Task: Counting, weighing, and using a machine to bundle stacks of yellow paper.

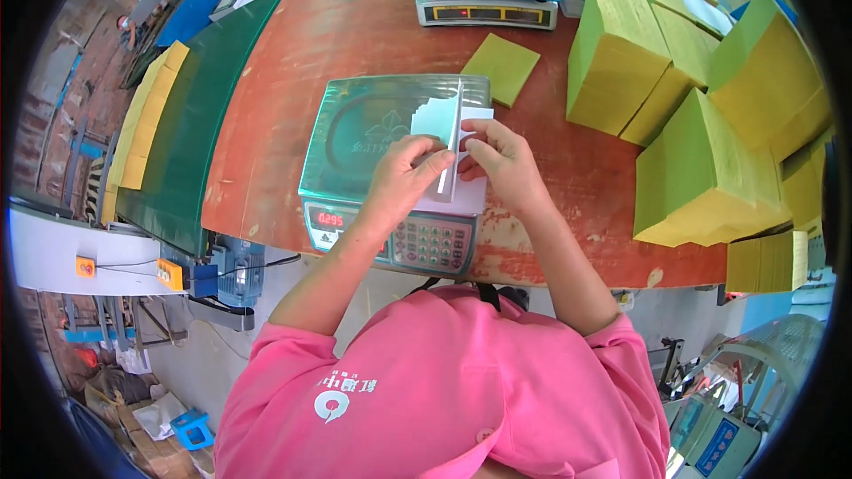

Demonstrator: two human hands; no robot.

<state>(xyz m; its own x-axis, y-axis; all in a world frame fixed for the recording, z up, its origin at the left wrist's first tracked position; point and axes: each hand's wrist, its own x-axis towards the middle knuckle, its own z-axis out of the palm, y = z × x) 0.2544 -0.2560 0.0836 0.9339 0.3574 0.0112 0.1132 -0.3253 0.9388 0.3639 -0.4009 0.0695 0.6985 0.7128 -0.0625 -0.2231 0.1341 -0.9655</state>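
Note:
My left hand [410, 170] is closed on a thin stack of white paper sheets [458, 122], thumb on top and fingers on its left side. The stack stands on edge, tilted a little. At its right side my right hand [504, 164] has bent fingers with the tips at the sheets; whether they pinch a sheet is hard to make out. Beneath both hands is a digital scale [346, 137] with a shiny greenish pan, a lit red display and a keypad. More white paper [469, 197] lies on the scale's right part.
The scale stands at the near edge of a worn red table [266, 124]. Beyond it is a second scale [486, 13] with a blue tray, and a flat yellow-green sheet [502, 69]. Tall yellow-green paper stacks [612, 62] crowd the right. A green conveyor belt [191, 142] runs along the left.

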